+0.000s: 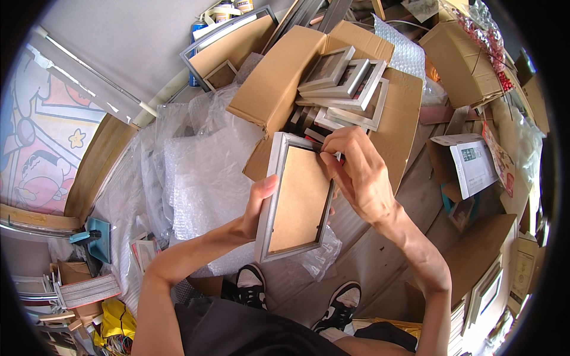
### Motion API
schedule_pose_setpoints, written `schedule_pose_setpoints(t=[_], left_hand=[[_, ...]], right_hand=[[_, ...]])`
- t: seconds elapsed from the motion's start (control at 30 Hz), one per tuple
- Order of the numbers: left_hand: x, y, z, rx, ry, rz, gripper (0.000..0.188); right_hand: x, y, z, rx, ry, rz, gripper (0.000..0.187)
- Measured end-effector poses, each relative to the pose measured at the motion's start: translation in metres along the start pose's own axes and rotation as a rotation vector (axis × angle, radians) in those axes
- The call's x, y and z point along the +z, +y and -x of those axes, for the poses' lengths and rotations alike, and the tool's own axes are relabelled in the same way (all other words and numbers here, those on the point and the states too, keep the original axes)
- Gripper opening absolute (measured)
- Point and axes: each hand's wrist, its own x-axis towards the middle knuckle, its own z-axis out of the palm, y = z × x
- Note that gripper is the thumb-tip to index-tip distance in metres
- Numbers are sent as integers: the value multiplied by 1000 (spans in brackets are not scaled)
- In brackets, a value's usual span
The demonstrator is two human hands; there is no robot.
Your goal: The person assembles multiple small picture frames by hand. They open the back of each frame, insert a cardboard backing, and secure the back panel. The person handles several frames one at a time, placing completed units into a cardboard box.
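A silver-grey picture frame (279,190), tilted and with its brown backing board (300,199) toward me, is in front of me. My left hand (256,207) grips it, the thumb on the left rail and the other fingers behind; fingertips show past the right rail. At the upper right corner, my right hand (359,172) is closed, thumb and forefinger pinched at the frame's inner edge. Whatever lies in that pinch is too small to make out. Just beyond, an open cardboard box (282,74) contains several stacked silver frames (374,89).
Bubble wrap (202,178) covers the floor at left. Larger frames (237,44) lean by the wall behind. Another cardboard box (460,62) stands at far right, near a white printed package (473,166). A blue dustpan (100,240) is at left. My shoes (339,305) are below the frame.
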Motion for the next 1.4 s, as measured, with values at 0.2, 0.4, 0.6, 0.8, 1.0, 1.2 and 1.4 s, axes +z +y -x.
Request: schedule_pose_setpoints(t=[0.2,0.4,0.6,0.8,1.0,1.2,1.4], left_hand=[[-4,6,-4,-1,-39,72,86],[-6,5,-4,20,-33,3,83],[-9,4,-4,7,-52,-11,79],[-2,11,-9,32,110,61,79],[-10,15,-5,78,71,-173,79],[-9,15,9,5,34,-269,78],[-2,20,12,-14,-45,-221,78]], right_hand=[[-6,1,-5,88,-103,-128,18],[-5,3,-12,18,-179,-123,35],[-6,1,-9,237,-209,-308,41],[0,-5,3,304,-348,-492,30],[-1,-12,-6,346,-188,-271,31],[-1,-9,-10,158,9,-92,26],[-4,-8,-11,253,23,-274,28]])
